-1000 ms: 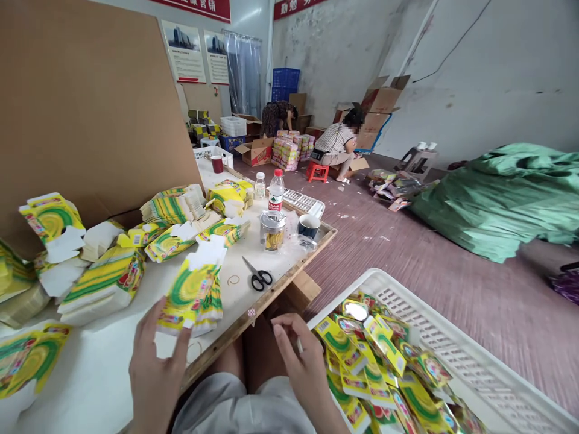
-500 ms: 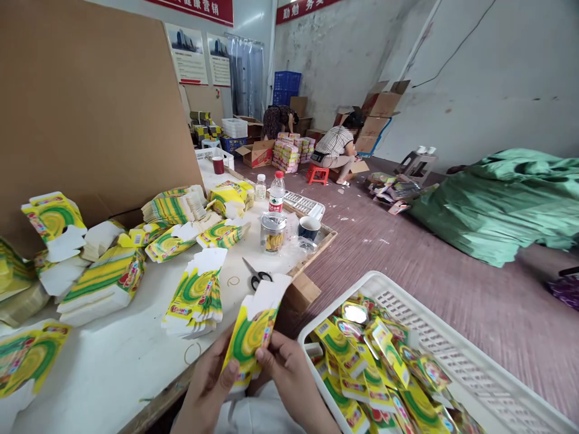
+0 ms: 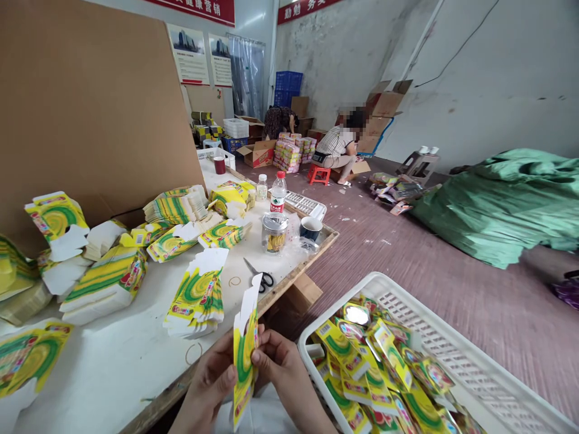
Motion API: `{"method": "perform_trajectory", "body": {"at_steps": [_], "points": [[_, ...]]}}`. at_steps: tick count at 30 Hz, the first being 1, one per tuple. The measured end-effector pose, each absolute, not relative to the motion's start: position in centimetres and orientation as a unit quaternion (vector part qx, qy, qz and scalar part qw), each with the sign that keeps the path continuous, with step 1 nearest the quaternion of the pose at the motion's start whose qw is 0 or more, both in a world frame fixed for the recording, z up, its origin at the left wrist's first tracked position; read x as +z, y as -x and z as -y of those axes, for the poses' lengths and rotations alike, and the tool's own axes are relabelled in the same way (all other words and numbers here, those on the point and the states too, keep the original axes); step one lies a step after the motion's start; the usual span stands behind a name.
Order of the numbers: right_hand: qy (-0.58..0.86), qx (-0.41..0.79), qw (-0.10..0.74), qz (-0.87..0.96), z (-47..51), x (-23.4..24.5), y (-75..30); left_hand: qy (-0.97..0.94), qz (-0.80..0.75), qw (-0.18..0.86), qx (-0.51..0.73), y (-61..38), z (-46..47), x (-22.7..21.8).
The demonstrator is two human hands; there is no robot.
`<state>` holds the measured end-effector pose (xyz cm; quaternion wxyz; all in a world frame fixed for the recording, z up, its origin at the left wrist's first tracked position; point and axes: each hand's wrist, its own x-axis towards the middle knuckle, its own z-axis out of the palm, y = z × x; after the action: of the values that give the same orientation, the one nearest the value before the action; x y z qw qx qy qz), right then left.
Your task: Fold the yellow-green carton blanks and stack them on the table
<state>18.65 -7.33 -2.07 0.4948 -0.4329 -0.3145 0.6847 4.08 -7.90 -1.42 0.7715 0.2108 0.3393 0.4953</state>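
Observation:
Between my two hands, above my lap, I hold a yellow and green printed carton (image 3: 245,355) with white flaps pointing up. It is turned nearly edge-on to me. My left hand (image 3: 212,377) grips its left side, the thumb near the lower part. From the right, my right hand (image 3: 278,364) pinches the other side with thumb and fingers. A fanned stack of flat cartons (image 3: 196,295) lies on the white table (image 3: 136,361) just beyond my left hand. To the right stands a white plastic basket (image 3: 384,286) with many packed yellow-green boxes (image 3: 368,367) in it.
Scissors (image 3: 261,278) and rubber bands lie near the table's edge. Behind them are a lidded jar (image 3: 274,234), a water bottle (image 3: 278,196) and a dark mug (image 3: 310,228). More carton stacks (image 3: 106,283) line a cardboard sheet (image 3: 90,102). Two people work farther back.
The carton has turned from showing its broad printed face to nearly edge-on. Both hands stay on it, with the right fingers shifted a little higher and left.

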Motion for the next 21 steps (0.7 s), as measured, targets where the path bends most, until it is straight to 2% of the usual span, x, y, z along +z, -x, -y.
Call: {"method": "perform_trajectory", "body": {"at_steps": [11,21], "points": [[0.444,0.671,0.473,0.358,7.2,-2.3,-18.6,-0.311,-0.327,0.752,0.480,-3.0,7.3,-3.0],[0.431,0.684,0.455,0.373,7.5,-3.3,-18.4,-0.276,-0.388,0.730,0.491,-2.9,6.8,-4.0]]}}
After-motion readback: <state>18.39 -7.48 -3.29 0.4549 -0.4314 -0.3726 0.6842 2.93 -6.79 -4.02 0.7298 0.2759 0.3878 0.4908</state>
